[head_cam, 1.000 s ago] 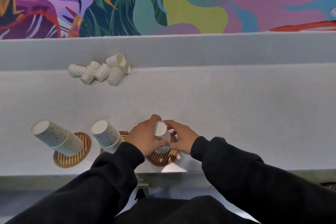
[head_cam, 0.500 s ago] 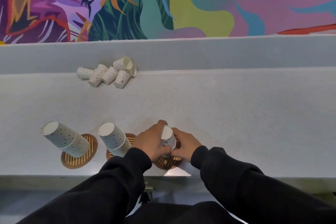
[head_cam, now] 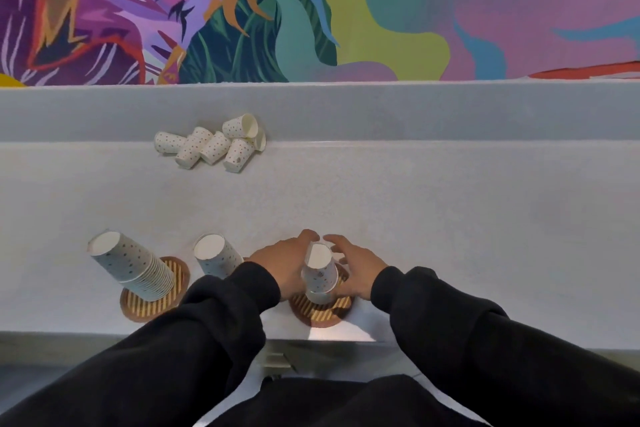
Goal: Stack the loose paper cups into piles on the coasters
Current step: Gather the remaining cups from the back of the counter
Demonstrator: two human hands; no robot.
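Our left hand [head_cam: 285, 262] curls round the left flank of the short pile [head_cam: 320, 276] of dotted paper cups, while our right hand [head_cam: 356, 269] hangs just beside its right flank, fingers spread and holding nothing. That pile stands mouth-down on the right coaster [head_cam: 322, 314], near the counter's front edge. To the left, past our left sleeve [head_cam: 221, 315], stand the middle pile [head_cam: 216, 255], its coaster mostly hidden by the sleeve, and the tall pile [head_cam: 133, 267] on the left coaster [head_cam: 138, 308]. Farther out, the loose cups [head_cam: 211, 146] lie heaped on their sides against the back ledge [head_cam: 415, 111], well apart from both hands, ahead and to the left across the pale counter [head_cam: 467, 218]. Most lie with their long axes slanting from near-left to far-right; the topmost shows its open mouth toward the right. We judge the left hand nearer the heap, though it is the occupied one; the free right hand would have to reach across the short pile. Each cup fetched will likely need turning mouth-down before it slips over a pile.
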